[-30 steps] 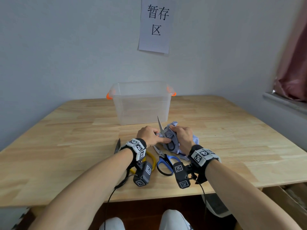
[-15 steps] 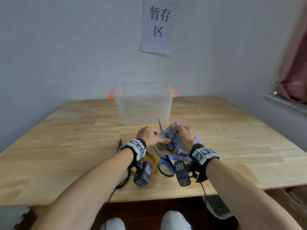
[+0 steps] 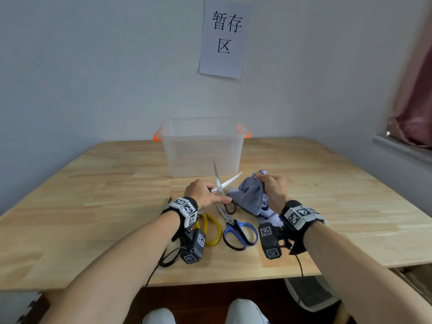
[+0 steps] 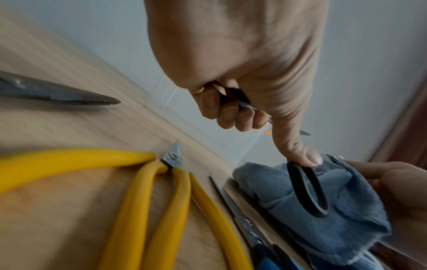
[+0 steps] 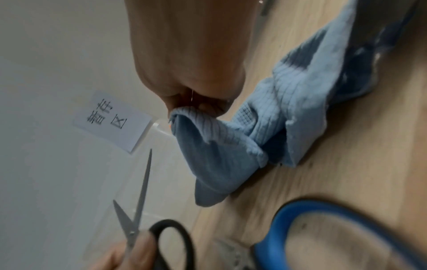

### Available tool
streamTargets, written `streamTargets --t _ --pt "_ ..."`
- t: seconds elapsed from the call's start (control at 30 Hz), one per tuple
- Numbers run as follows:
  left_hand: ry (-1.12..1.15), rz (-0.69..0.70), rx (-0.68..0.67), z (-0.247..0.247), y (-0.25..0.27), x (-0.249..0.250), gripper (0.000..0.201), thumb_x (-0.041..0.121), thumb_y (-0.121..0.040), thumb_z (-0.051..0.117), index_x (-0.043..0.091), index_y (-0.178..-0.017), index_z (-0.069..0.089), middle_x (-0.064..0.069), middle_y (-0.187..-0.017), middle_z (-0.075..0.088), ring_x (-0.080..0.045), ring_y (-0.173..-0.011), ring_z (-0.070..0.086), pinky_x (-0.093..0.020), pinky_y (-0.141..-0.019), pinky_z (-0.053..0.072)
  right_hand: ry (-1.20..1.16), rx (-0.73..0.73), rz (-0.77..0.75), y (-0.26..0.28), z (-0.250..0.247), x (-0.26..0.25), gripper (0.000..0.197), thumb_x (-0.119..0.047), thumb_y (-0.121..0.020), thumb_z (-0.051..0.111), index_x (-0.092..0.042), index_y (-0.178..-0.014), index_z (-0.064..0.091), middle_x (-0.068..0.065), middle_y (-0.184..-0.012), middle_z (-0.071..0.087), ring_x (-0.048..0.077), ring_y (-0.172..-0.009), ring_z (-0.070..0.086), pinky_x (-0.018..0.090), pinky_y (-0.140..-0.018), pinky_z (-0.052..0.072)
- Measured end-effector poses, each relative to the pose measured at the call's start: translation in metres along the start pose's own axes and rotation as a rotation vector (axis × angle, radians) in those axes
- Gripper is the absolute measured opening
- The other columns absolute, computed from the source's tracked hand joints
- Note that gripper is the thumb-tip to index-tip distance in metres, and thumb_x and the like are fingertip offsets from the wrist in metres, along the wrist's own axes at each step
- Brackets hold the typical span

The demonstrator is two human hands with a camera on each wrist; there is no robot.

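While the person sits at a pale wooden table (image 3: 93, 206), the left hand (image 3: 202, 195) holds a pair of small scissors with slim silver blades and black oval handle loops (image 3: 221, 184) just above the tabletop, in front of the body. Its fingers curl round one handle and the thumb tip presses on the other loop. The blades are spread in a narrow V, and their tips point up and away toward a clear plastic storage box with orange handles (image 3: 203, 148). Just beside the scissors, on their right, the right hand (image 3: 274, 187) pinches the upper corner of a crumpled blue-grey ribbed cloth (image 3: 251, 197) between thumb and curled fingers. That corner is lifted, and the rest trails down onto the wood toward the wrist. Nearer the body lie yellow-handled shears (image 3: 211, 228) and blue-handled scissors (image 3: 236, 230), side by side. On the wall behind hangs a white paper sign with black Chinese characters (image 3: 222, 38).
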State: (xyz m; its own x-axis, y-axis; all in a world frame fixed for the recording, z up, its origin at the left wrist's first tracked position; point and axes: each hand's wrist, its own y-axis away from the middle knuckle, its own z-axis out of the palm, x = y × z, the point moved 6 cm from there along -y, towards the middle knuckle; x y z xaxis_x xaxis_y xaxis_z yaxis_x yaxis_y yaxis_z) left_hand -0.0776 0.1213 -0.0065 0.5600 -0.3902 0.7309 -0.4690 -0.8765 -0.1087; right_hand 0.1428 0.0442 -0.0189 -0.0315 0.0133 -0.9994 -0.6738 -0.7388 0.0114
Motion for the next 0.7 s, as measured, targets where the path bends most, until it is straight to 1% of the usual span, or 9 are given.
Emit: streamTargets --t 0.1,0.17,0.23,0.3,0.37,0.43,0.5,0.6,0.7 --pt "0.026 0.000 0.020 -0.002 -0.002 0.000 0.066 0.054 -0.056 0.090 0.021 -0.043 0.034 0.007 -0.049 0.031 -0.016 -0.053 0.029 -0.030 -0.055 0.018 0.226 -0.181 -0.021 0.003 0.014 -0.001 0.043 -0.011 -0.093 0.063 -0.010 -0.056 0.043 0.003 -0.053 0.038 0.016 -0.051 0.038 0.025 -0.050 0.031" --pt "0.063 0.009 0.008 0.002 -0.001 0.005 0.065 0.052 -0.056 0.091 0.022 -0.039 0.036 0.008 -0.046 0.030 -0.015 -0.052 0.029 -0.030 -0.055 0.018 0.376 -0.286 -0.001 0.010 0.025 0.001 0.032 -0.012 -0.093 0.061 -0.007 -0.064 0.051 0.006 -0.061 0.041 0.018 -0.057 0.040 0.026 -0.052 0.032" --pt "0.084 0.019 -0.003 0.005 -0.001 0.010 0.061 0.050 -0.057 0.091 0.022 -0.038 0.040 0.010 -0.043 0.033 -0.015 -0.051 0.031 -0.029 -0.054 0.021 0.439 -0.363 0.019 0.017 0.033 -0.001 0.021 -0.010 -0.092 0.062 -0.001 -0.073 0.060 0.009 -0.068 0.052 0.017 -0.062 0.049 0.023 -0.052 0.040" --pt "0.088 0.022 0.005 0.005 -0.002 0.012 0.060 0.051 -0.056 0.091 0.021 -0.041 0.041 0.007 -0.046 0.036 -0.016 -0.053 0.033 -0.029 -0.056 0.022 0.411 -0.426 0.036 0.022 0.038 -0.001 0.015 -0.007 -0.091 0.064 0.007 -0.089 0.067 0.019 -0.081 0.065 0.019 -0.072 0.060 0.020 -0.058 0.050" --pt "0.085 0.021 0.004 0.005 -0.004 0.012 0.060 0.054 -0.054 0.091 0.020 -0.045 0.042 0.005 -0.050 0.039 -0.017 -0.055 0.034 -0.030 -0.058 0.024 0.343 -0.439 0.045 0.023 0.039 -0.001 0.021 -0.004 -0.088 0.065 0.013 -0.100 0.067 0.029 -0.097 0.069 0.026 -0.082 0.065 0.030 -0.071 0.054" --pt "0.081 0.020 -0.002 0.006 -0.003 0.013 0.056 0.053 -0.054 0.091 0.021 -0.047 0.046 0.004 -0.051 0.041 -0.018 -0.056 0.037 -0.030 -0.059 0.027 0.247 -0.414 0.061 0.023 0.039 0.000 0.022 0.000 -0.086 0.065 0.018 -0.099 0.065 0.035 -0.100 0.067 0.031 -0.083 0.065 0.039 -0.076 0.056" --pt "0.075 0.020 -0.015 0.008 -0.002 0.016 0.054 0.051 -0.055 0.091 0.021 -0.048 0.047 0.004 -0.052 0.041 -0.018 -0.057 0.036 -0.030 -0.059 0.027 0.142 -0.421 0.083 0.025 0.040 0.000 0.016 0.004 -0.087 0.061 0.018 -0.093 0.065 0.036 -0.096 0.067 0.031 -0.081 0.067 0.042 -0.079 0.057" --pt "0.049 0.025 -0.031 0.011 -0.002 0.019 0.053 0.053 -0.056 0.090 0.020 -0.051 0.048 0.003 -0.054 0.038 -0.018 -0.058 0.035 -0.030 -0.060 0.023 0.020 -0.499 0.128 0.033 0.046 -0.001 0.015 0.004 -0.091 0.055 0.012 -0.092 0.067 0.028 -0.095 0.070 0.029 -0.080 0.070 0.036 -0.077 0.059" --pt "0.048 0.020 -0.044 0.012 0.000 0.021 0.052 0.052 -0.057 0.090 0.022 -0.049 0.048 0.005 -0.051 0.037 -0.016 -0.055 0.034 -0.029 -0.056 0.022 -0.123 -0.644 0.217 0.040 0.052 0.000 0.031 -0.005 -0.091 0.056 0.018 -0.111 0.063 0.033 -0.116 0.065 0.034 -0.094 0.067 0.046 -0.099 0.051"
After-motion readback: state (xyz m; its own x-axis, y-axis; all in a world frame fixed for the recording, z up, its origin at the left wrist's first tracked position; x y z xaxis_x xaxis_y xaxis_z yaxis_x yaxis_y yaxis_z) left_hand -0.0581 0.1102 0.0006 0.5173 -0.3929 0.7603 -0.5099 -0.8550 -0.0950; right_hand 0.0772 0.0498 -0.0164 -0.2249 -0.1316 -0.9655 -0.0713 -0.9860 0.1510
